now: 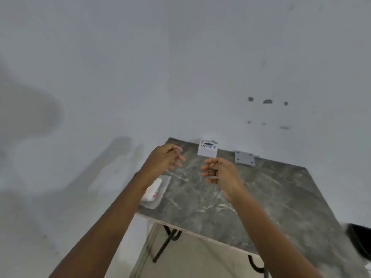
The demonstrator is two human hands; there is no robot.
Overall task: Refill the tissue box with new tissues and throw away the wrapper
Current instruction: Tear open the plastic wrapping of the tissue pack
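Observation:
A small white tissue box (207, 149) with a dark oval slot and printed marks stands at the far edge of the grey marble table (271, 201), against the wall. A wrapped pack of tissues (153, 190), white with red print, lies at the table's left edge, partly hidden by my left forearm. My left hand (165, 158) and my right hand (218, 171) hover above the table just short of the box, facing each other, fingers curled and apart, holding nothing.
A grey flat plate (245, 158) with corner holes lies to the right of the box by the wall. A black bin (360, 240) shows at the right edge, beside the table. The table's black metal legs (167, 240) show below its near edge.

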